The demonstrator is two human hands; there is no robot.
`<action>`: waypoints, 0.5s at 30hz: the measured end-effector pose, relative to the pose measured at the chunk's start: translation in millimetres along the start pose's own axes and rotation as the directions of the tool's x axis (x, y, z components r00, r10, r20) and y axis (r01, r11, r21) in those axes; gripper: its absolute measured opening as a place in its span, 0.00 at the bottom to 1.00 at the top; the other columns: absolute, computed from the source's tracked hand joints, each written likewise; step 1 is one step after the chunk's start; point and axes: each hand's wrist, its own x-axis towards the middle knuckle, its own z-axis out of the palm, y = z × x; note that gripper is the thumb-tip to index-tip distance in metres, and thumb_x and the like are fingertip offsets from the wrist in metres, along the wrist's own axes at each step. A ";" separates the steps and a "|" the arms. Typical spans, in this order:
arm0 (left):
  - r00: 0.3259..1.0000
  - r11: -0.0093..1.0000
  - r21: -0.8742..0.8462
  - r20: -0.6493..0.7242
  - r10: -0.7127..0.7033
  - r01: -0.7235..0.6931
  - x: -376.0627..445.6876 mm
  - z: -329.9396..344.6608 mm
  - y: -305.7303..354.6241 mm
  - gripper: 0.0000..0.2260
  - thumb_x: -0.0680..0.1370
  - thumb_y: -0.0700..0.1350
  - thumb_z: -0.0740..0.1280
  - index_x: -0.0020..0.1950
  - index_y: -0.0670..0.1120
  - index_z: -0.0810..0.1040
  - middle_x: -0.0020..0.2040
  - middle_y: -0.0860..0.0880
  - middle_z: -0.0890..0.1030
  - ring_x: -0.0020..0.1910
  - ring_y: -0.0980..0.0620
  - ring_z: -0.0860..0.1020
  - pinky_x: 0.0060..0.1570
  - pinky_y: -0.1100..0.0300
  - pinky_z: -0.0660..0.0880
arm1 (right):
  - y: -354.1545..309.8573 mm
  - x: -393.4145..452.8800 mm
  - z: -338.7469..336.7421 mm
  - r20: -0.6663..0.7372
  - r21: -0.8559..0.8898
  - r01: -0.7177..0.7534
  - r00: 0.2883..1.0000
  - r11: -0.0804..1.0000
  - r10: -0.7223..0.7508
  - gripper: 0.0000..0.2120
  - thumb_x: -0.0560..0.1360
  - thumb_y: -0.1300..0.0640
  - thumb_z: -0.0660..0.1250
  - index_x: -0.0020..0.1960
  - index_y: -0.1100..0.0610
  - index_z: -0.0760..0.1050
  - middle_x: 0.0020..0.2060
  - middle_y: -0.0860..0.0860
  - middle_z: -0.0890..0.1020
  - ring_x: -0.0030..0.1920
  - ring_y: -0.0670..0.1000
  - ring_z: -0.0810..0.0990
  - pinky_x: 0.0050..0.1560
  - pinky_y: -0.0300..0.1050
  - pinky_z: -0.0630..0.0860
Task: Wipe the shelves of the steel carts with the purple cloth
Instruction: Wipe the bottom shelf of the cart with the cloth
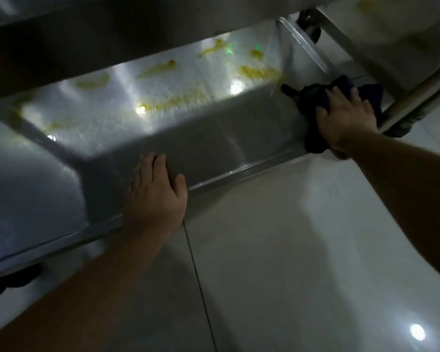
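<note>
The bottom shelf (214,138) of a steel cart fills the upper half of the view, with several yellow smears (259,72) on its lit far part. The dark purple cloth (313,97) lies bunched at the shelf's right front corner. My right hand (346,118) presses flat on the cloth with spread fingers. My left hand (155,194) rests flat on the shelf's front rim, fingers straight and holding nothing.
An upper shelf (87,29) overhangs the top of the view. A second steel cart (391,47) stands at the upper right, its rail next to the cloth. Black castors (13,280) sit under the shelf's left corner. White glossy floor tiles (290,250) lie below.
</note>
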 end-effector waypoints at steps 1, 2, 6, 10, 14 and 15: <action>1.000 1.000 0.007 -0.010 -0.003 0.003 -0.7 0.1 -0.2 0.27 0.85 0.52 0.62 0.81 0.41 0.67 0.82 0.41 0.66 0.82 0.40 0.61 0.79 0.43 0.59 | -8.2 -1.4 3.0 -0.009 0.015 -0.023 1.000 1.000 0.023 0.29 0.86 0.42 0.47 0.85 0.48 0.50 0.85 0.50 0.53 0.84 0.57 0.47 0.82 0.62 0.47; 1.000 1.000 0.018 -0.017 -0.001 0.001 -0.9 0.7 -0.6 0.27 0.84 0.52 0.63 0.81 0.41 0.67 0.82 0.40 0.66 0.82 0.40 0.61 0.79 0.43 0.60 | -18.0 -6.5 4.6 0.001 0.039 -0.019 1.000 0.999 0.019 0.30 0.85 0.41 0.47 0.85 0.48 0.50 0.85 0.49 0.53 0.84 0.57 0.47 0.82 0.62 0.47; 1.000 0.999 0.044 -0.001 -0.004 0.004 2.4 2.7 -3.7 0.27 0.84 0.52 0.62 0.81 0.41 0.67 0.82 0.41 0.65 0.83 0.41 0.60 0.79 0.43 0.60 | -63.3 -55.6 13.1 0.085 0.052 0.246 0.965 0.968 -0.250 0.31 0.84 0.38 0.47 0.85 0.46 0.51 0.84 0.45 0.54 0.84 0.56 0.48 0.81 0.62 0.48; 1.000 0.999 0.035 0.017 -0.003 0.003 0.6 0.4 -4.7 0.28 0.85 0.52 0.62 0.82 0.42 0.65 0.83 0.42 0.64 0.83 0.42 0.59 0.79 0.43 0.59 | -87.3 -99.3 19.5 0.115 0.031 0.534 0.838 0.845 -0.534 0.29 0.85 0.37 0.43 0.84 0.42 0.54 0.82 0.39 0.55 0.84 0.50 0.46 0.81 0.55 0.43; 1.000 0.998 0.054 0.012 0.015 -0.016 0.4 -2.0 -7.0 0.27 0.85 0.52 0.60 0.82 0.42 0.66 0.82 0.42 0.65 0.83 0.42 0.60 0.79 0.42 0.61 | -55.4 -49.8 10.9 0.077 0.026 0.464 0.882 0.885 -0.465 0.27 0.85 0.42 0.53 0.83 0.44 0.58 0.82 0.43 0.59 0.84 0.53 0.52 0.81 0.56 0.49; 1.000 0.998 0.051 -0.001 0.025 -0.025 -0.1 -2.3 -6.7 0.27 0.85 0.53 0.59 0.81 0.41 0.67 0.82 0.41 0.66 0.82 0.41 0.61 0.79 0.42 0.61 | -41.7 -29.6 6.1 0.051 0.032 0.371 0.927 0.928 -0.372 0.27 0.85 0.44 0.54 0.83 0.46 0.59 0.83 0.46 0.60 0.83 0.55 0.53 0.80 0.58 0.52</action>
